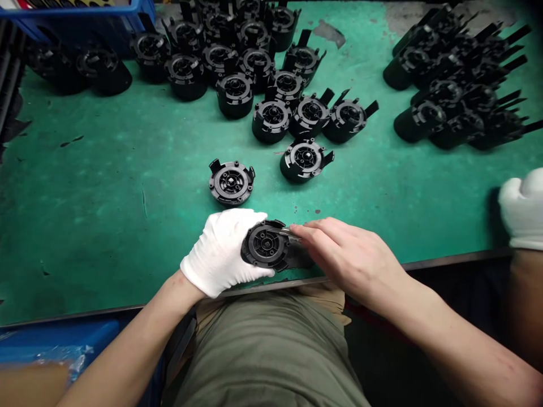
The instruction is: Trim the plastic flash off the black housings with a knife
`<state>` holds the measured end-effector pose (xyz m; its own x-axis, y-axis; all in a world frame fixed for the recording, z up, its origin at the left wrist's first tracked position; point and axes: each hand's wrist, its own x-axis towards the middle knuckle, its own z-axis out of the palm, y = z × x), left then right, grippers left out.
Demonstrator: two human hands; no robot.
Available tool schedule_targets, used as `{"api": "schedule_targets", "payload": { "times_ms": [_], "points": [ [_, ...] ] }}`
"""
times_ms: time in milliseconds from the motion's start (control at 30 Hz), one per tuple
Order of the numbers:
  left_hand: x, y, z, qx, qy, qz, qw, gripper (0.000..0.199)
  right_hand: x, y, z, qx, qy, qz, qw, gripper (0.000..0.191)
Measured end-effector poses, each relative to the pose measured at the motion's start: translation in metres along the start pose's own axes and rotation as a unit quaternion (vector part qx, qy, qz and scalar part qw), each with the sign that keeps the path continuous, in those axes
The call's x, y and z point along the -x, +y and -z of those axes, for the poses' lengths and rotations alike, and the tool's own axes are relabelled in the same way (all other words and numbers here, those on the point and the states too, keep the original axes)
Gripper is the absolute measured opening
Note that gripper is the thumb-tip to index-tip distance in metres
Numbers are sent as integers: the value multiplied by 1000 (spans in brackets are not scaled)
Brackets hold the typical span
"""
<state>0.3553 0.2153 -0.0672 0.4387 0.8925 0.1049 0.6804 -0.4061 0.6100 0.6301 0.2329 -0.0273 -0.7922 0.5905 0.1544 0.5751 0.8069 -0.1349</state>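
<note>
My left hand (224, 251), in a white glove, is closed around a black round plastic housing (267, 243) at the table's front edge. Its ringed top face, with a hub in the middle, points up toward me. My right hand (339, 246) is bare and pinches a thin metal tool that looks like tweezers (285, 231). The tool's tip reaches the upper rim of the housing's face; whether it touches is too small to tell. Just beyond my left hand sits another black housing (231, 182) with upright tabs. One more housing (302, 160) stands to its right.
Several black cylindrical housings (271, 120) stand grouped across the back of the green table (106, 226). A second cluster (419, 120) is at the back right. A blue bin (93, 25) sits at the back left. At the right edge is another person's white-gloved hand (526, 209).
</note>
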Motion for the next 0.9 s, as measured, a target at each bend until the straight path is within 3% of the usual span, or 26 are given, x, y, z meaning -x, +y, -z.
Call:
{"api": "schedule_targets", "payload": {
  "times_ms": [333,733,900],
  "points": [
    [1,-2,-2,-4,16,-17,1000,77,-6,-4,6,33,-15,19,999,38],
    [-4,3,3,-3,-2,-12,1000,64,-13,13,7,57,-28,90,994,34],
    [-3,2,0,-2,31,-25,999,64,-19,23,11,42,-49,107,992,33]
  ]
}}
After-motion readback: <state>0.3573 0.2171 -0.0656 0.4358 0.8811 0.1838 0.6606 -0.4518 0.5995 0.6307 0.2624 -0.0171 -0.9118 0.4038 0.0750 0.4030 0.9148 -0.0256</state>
